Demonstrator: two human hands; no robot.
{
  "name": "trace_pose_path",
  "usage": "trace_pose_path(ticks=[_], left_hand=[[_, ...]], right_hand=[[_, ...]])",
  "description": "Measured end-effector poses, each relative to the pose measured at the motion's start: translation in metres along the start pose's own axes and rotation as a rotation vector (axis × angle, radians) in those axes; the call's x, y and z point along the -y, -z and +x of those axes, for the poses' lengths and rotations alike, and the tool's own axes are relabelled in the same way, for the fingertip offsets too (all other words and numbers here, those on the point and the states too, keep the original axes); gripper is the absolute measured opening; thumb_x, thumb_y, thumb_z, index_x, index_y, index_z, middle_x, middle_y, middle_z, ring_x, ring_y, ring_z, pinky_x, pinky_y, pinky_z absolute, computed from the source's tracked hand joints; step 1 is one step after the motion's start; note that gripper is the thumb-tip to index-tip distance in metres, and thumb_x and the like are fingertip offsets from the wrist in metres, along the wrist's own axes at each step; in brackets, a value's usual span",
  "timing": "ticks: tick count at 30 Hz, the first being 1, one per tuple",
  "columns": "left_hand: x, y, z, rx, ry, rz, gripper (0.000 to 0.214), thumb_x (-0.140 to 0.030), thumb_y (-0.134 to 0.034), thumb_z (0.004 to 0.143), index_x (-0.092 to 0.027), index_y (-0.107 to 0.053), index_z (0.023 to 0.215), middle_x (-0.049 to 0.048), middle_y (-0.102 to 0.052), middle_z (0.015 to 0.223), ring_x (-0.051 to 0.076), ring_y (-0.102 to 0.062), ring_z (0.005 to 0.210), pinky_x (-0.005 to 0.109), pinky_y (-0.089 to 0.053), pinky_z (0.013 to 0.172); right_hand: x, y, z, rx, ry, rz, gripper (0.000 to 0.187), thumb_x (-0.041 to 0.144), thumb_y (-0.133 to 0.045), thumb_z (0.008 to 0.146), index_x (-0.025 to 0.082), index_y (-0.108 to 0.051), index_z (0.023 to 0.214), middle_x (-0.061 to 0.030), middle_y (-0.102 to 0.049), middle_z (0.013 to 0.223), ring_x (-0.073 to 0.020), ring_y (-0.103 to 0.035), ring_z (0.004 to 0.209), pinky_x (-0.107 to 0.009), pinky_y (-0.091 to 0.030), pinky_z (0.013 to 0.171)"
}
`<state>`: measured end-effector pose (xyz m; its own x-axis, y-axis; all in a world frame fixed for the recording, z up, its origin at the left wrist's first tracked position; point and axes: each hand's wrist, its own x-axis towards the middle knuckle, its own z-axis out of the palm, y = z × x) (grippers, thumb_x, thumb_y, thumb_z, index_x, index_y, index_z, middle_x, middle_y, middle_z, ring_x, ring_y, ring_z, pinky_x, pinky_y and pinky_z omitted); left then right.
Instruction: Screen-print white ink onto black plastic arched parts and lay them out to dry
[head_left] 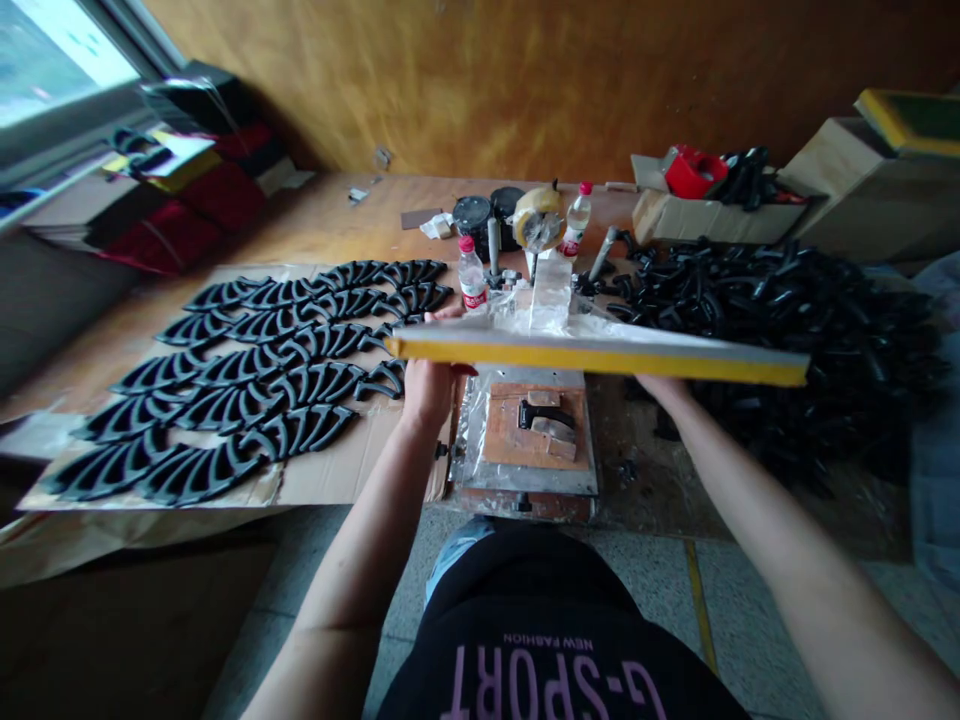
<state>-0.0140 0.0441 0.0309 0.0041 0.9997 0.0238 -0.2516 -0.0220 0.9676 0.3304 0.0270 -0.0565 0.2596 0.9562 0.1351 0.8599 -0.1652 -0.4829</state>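
Note:
A yellow-edged printing screen frame (600, 355) is raised level in front of me, above a small jig (532, 430) with an orange board wrapped in plastic. A black curved part (544, 412) lies on the jig. My left hand (429, 385) grips the frame's left end from below, fingers curled round it. My right hand (660, 385) is under the frame's right side; its fingers are hidden behind the frame.
Rows of black curved parts (247, 390) lie on cardboard (352, 470) at the left. A big heap of the same parts (772, 330) fills the right. Water bottles (471, 275), a tape roll (536, 215), black tubs and boxes (840, 190) stand behind.

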Motion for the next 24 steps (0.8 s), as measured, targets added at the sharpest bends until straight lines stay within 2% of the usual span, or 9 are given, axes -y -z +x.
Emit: trace_pose_path(ticks=[3, 5, 7, 10, 13, 16, 20, 22, 24], left_hand=[[-0.005, -0.014, 0.011, -0.035, 0.021, -0.018, 0.055, -0.065, -0.044, 0.088, -0.019, -0.057, 0.115, 0.0053, -0.067, 0.093, 0.012, -0.064, 0.070, 0.020, -0.047, 0.055], [0.010, -0.018, -0.003, -0.097, 0.045, -0.046, 0.056, -0.066, -0.044, 0.088, -0.021, -0.052, 0.121, 0.0054, -0.068, 0.095, 0.011, -0.064, 0.070, 0.020, -0.046, 0.054], [0.038, -0.022, -0.034, -0.066, 0.233, -0.052, 0.059, -0.066, -0.049, 0.086, -0.020, -0.051, 0.121, 0.0075, -0.069, 0.096, 0.013, -0.064, 0.068, 0.021, -0.046, 0.052], [0.085, -0.028, -0.091, 0.182, 0.715, -0.041, 0.062, -0.068, -0.055, 0.080, -0.015, -0.056, 0.112, 0.0123, -0.070, 0.094, 0.019, -0.067, 0.071, 0.026, -0.050, 0.052], [0.113, -0.020, -0.123, 0.128, 0.798, -0.072, 0.052, -0.065, -0.056, 0.081, -0.015, -0.058, 0.098, 0.0101, -0.070, 0.087, 0.020, -0.068, 0.076, 0.029, -0.054, 0.058], [0.119, 0.028, -0.116, -0.043, 0.692, 0.101, 0.046, -0.060, -0.056, 0.081, -0.015, -0.056, 0.090, 0.0088, -0.071, 0.083, 0.016, -0.065, 0.061, 0.026, -0.051, 0.051], [0.126, 0.133, -0.091, -0.260, 0.665, 0.592, 0.045, -0.061, -0.039, 0.088, -0.018, -0.051, 0.079, 0.0050, -0.065, 0.058, 0.015, -0.053, 0.041, 0.025, -0.044, 0.041], [0.133, 0.172, -0.088, -0.242, 0.713, 0.811, 0.042, -0.058, -0.037, 0.089, -0.021, -0.048, 0.071, 0.0040, -0.060, 0.049, 0.019, -0.055, 0.040, 0.027, -0.044, 0.039], [0.138, 0.192, -0.088, -0.153, 0.691, 0.929, 0.039, -0.056, -0.043, 0.086, -0.023, -0.047, 0.066, 0.0026, -0.053, 0.041, 0.022, -0.054, 0.036, 0.029, -0.040, 0.036]], right_hand=[[0.012, -0.041, -0.043, 0.212, 0.219, -0.040, 0.035, 0.051, -0.057, 0.088, 0.018, -0.068, 0.085, -0.0075, -0.067, 0.091, -0.0206, -0.061, 0.086, -0.032, -0.048, 0.081], [0.033, -0.063, -0.067, 0.288, 0.331, -0.149, 0.031, 0.047, -0.061, 0.088, 0.017, -0.066, 0.085, -0.0104, -0.065, 0.098, -0.0224, -0.060, 0.095, -0.033, -0.046, 0.086], [0.057, -0.075, -0.087, 0.309, 0.296, -0.252, 0.024, 0.039, -0.059, 0.091, 0.015, -0.064, 0.090, -0.0133, -0.065, 0.098, -0.0239, -0.059, 0.097, -0.033, -0.045, 0.084], [0.091, -0.078, -0.115, 0.276, 0.242, -0.228, 0.021, 0.033, -0.051, 0.096, 0.014, -0.060, 0.098, -0.0137, -0.066, 0.094, -0.0234, -0.060, 0.091, -0.032, -0.045, 0.080], [0.104, -0.073, -0.130, 0.296, 0.513, -0.049, 0.019, 0.031, -0.048, 0.098, 0.017, -0.060, 0.095, -0.0093, -0.065, 0.097, -0.0203, -0.059, 0.093, -0.030, -0.044, 0.082], [0.074, -0.059, -0.111, 0.290, 0.580, -0.034, 0.019, 0.022, -0.045, 0.098, 0.020, -0.064, 0.095, -0.0055, -0.065, 0.098, -0.0176, -0.057, 0.093, -0.028, -0.043, 0.083], [-0.015, -0.036, -0.057, 0.211, 0.189, -0.405, 0.030, 0.009, -0.043, 0.091, 0.019, -0.068, 0.104, -0.0143, -0.061, 0.111, -0.0249, -0.054, 0.103, -0.035, -0.042, 0.081], [-0.053, -0.029, -0.042, 0.284, 0.094, -0.528, 0.029, 0.012, -0.044, 0.091, 0.019, -0.070, 0.100, -0.0170, -0.058, 0.116, -0.0286, -0.052, 0.106, -0.039, -0.042, 0.081], [-0.076, -0.024, -0.040, 0.334, 0.081, -0.582, 0.029, 0.012, -0.043, 0.091, 0.020, -0.070, 0.097, -0.0169, -0.058, 0.119, -0.0296, -0.051, 0.106, -0.040, -0.041, 0.082]])
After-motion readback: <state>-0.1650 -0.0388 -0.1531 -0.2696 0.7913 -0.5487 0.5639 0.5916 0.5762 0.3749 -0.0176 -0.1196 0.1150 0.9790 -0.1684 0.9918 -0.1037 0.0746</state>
